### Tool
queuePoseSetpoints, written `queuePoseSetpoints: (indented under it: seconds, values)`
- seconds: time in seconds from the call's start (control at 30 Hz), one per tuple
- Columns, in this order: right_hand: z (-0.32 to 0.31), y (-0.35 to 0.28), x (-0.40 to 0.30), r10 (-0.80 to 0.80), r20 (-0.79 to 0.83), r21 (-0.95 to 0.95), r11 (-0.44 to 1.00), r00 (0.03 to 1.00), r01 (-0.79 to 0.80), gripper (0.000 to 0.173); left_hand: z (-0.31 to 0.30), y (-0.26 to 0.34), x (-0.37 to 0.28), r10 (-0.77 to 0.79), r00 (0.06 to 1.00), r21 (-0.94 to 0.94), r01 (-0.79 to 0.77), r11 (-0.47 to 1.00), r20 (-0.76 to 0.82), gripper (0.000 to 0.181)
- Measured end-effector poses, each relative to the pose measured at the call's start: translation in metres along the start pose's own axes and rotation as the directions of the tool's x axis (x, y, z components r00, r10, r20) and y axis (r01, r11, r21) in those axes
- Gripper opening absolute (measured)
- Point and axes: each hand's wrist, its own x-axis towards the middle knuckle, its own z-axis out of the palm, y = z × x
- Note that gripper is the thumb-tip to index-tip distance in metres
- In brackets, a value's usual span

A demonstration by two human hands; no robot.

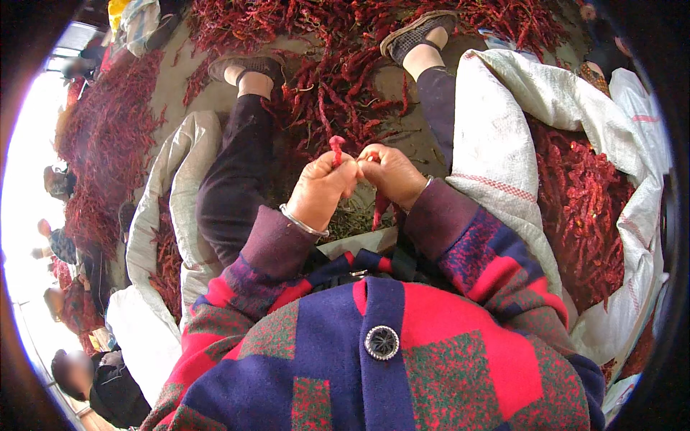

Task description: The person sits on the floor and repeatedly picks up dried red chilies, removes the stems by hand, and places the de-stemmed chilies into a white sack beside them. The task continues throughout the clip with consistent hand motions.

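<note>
My left hand [322, 189] pinches a dried red chili pepper [337, 146], its wrinkled end standing up above the thumb. Meeting it at the fingertips is my right hand [398, 175], its fingers curled. Another red chili [380, 208] hangs below the right palm, its upper part hidden by that hand. A little red also shows between the right thumb and forefinger. Both hands are above the floor between my legs, close to a heap of dried chilies [339, 91]. Green-brown stems and scraps [350, 218] lie beneath them.
A white woven sack [490, 124] with rolled edges holds chilies [585, 215] on my right. Another white sack [186, 145] with chilies stands on my left. Beyond it spreads a large chili pile [108, 140]. Several people, one in black [116, 390], are along the left side.
</note>
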Motion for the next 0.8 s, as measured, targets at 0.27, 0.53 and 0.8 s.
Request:
queuePoseSetpoints:
  seconds: [0.27,0.53,0.8]
  values:
    - [-0.009,-0.003,0.0,0.113,-0.126,0.455,0.889,0.986,-0.044,0.01,-0.005,0.014,0.005,-0.093,0.984,-0.362,0.143,0.921,0.152,0.026]
    - [-0.011,-0.002,-0.012,-0.157,-0.098,0.107,0.98,0.983,0.167,0.01,-0.024,-0.009,0.014,-0.294,0.894,-0.603,0.446,0.662,0.338,0.041]
    - [0.004,-0.002,-0.014,-0.321,0.048,0.081,0.945,0.946,0.316,0.017,-0.011,-0.023,0.021,-0.236,0.903,-0.658,0.424,0.622,0.359,0.041]
